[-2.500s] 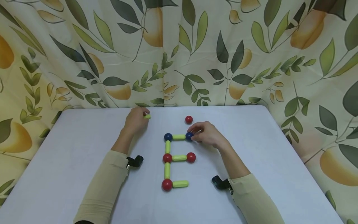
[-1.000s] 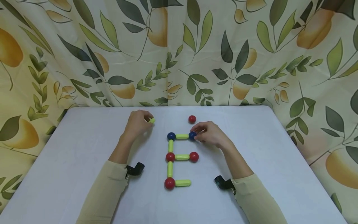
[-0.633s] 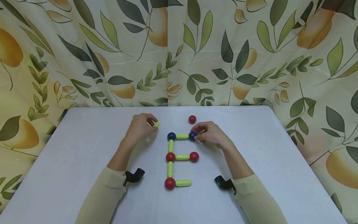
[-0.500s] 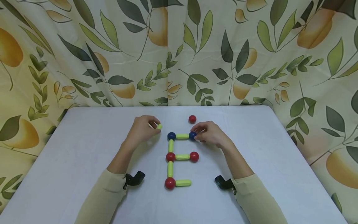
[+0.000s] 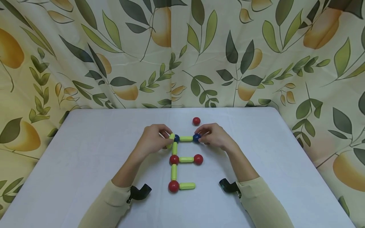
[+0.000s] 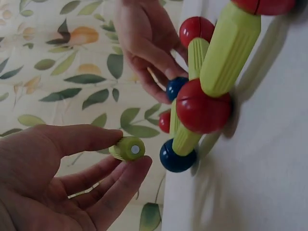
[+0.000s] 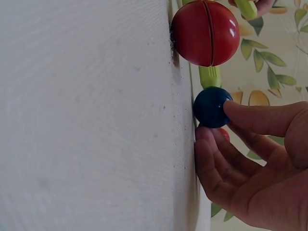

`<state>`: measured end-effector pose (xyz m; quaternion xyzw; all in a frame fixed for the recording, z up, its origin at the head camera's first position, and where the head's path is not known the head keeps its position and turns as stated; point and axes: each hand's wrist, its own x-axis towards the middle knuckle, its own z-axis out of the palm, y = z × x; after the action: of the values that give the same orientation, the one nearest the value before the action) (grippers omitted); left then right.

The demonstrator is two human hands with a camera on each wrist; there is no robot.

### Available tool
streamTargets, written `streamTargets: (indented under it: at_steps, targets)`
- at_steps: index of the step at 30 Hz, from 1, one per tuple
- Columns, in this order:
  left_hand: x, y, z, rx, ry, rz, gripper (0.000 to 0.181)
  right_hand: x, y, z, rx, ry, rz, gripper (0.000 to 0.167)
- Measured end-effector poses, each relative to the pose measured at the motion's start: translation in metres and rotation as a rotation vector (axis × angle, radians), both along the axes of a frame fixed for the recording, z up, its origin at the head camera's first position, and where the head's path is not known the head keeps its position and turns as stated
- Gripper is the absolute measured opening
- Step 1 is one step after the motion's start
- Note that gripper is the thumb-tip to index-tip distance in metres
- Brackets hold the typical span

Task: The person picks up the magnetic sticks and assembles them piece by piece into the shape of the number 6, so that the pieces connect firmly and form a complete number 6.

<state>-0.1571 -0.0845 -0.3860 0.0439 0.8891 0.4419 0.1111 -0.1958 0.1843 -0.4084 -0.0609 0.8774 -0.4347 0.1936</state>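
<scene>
Between thumb and fingertips, my left hand (image 5: 155, 138) pinches a light-green magnetic rod (image 6: 128, 148), its silver end showing in the left wrist view. The rod is held above the table, beside the left blue ball (image 6: 178, 156) of a figure made of rods and balls. My right hand (image 5: 213, 136) pinches the right blue ball (image 7: 212, 107), joined by a green rod (image 5: 186, 138) to the left one. Below, red balls (image 5: 174, 159) and green rods continue the figure, whose lowest rod (image 5: 187, 186) has a free right end.
A loose red ball (image 5: 196, 121) lies behind the figure, near the far edge of the white table (image 5: 242, 205). A leaf-patterned curtain (image 5: 199, 63) hangs behind the table. Small black cameras (image 5: 140, 192) are worn at both wrists.
My left hand has moved right and nearer with the green rod, from the table's far left part to the left blue ball. My right hand stays on its blue ball.
</scene>
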Motion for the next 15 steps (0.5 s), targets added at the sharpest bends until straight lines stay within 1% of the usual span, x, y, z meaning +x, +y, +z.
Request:
streamTargets:
  at_steps: [4, 7, 11, 15]
  targets:
    - [0.005, 0.004, -0.001, 0.03, -0.034, -0.011, 0.023, 0.0, 0.0, -0.001, -0.005, -0.006, 0.0, 0.031]
    - [0.009, 0.008, -0.004, 0.051, -0.044, -0.022, 0.021, 0.0, 0.0, -0.003, -0.007, -0.006, 0.001, 0.031]
    - [0.016, 0.017, -0.005, 0.085, -0.056, -0.054, 0.02, -0.001, 0.002, -0.003, -0.009, 0.0, 0.007, 0.03]
    - [0.023, 0.028, -0.005, 0.147, -0.11, -0.092, 0.021, -0.001, 0.003, -0.003, -0.012, 0.004, 0.016, 0.03]
